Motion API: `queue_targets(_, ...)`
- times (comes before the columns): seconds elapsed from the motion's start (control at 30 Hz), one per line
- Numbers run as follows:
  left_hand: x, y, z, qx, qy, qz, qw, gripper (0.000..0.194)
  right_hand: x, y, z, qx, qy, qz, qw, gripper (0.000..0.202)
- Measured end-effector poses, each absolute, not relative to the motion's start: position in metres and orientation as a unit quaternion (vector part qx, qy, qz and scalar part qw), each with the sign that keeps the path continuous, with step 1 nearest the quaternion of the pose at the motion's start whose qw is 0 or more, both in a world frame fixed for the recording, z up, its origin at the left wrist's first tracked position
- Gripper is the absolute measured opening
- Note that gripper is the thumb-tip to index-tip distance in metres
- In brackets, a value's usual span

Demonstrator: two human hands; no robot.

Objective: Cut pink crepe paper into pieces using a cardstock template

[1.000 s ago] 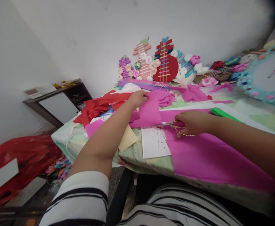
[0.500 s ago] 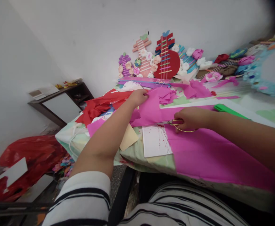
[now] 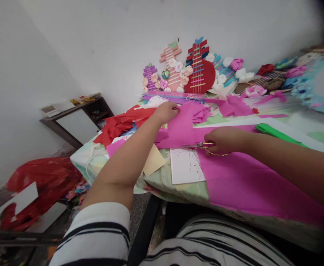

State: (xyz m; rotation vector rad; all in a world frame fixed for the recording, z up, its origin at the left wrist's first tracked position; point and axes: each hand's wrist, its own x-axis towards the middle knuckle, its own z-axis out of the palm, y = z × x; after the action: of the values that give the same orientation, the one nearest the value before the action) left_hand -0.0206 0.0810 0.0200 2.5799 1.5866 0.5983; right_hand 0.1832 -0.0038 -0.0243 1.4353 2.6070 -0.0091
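Gripped paper (image 3: 181,125): solid magenta
Scissors (image 3: 203,145): gold-toned and silvery
Slim bar (image 3: 278,135): bright green
Small board (image 3: 185,168): white, streaked with red
Crumpled paper (image 3: 116,127): plain red
Tablecloth (image 3: 160,181): pale green and cream, patterned
Sleeve (image 3: 95,232): white with black stripes
Guitar-shaped ornament (image 3: 207,75): red, banded in several colours

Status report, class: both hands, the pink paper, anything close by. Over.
Left hand on pink paper; right hand gripping gold-handled scissors. Scissors at the paper's near edge. Close by: white card on the near side, green object beyond right forearm.
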Motion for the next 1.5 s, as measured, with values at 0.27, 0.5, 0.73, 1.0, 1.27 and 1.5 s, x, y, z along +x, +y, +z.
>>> queue_targets(0.27,-0.027,0.081,0.020,0.829,0.521,0.202,0.027,0.022,0.182,-0.007,-0.025,0.478,0.876,0.007,0.057,0.041)
queue_targets(0.5,-0.025,0.078,0.020,0.828,0.519,0.207,0.033,0.021,0.180,-0.003,-0.023,0.479,0.875,-0.005,0.069,0.046)
queue_targets(0.73,-0.025,0.078,0.021,0.827,0.521,0.210,0.031,0.020,0.178,-0.004,-0.027,0.472,0.878,-0.018,0.079,0.047)
queue_targets(1.0,-0.029,0.078,0.020,0.821,0.528,0.216,0.029,0.019,0.189,-0.002,-0.029,0.487,0.868,-0.032,0.087,0.050)
queue_targets(1.27,-0.025,0.073,0.025,0.826,0.517,0.223,0.024,0.019,0.166,-0.002,-0.025,0.476,0.875,-0.038,0.076,0.051)
queue_targets(1.5,-0.027,0.072,0.025,0.824,0.515,0.234,0.021,0.018,0.154,0.006,-0.030,0.470,0.879,-0.009,0.076,0.045)
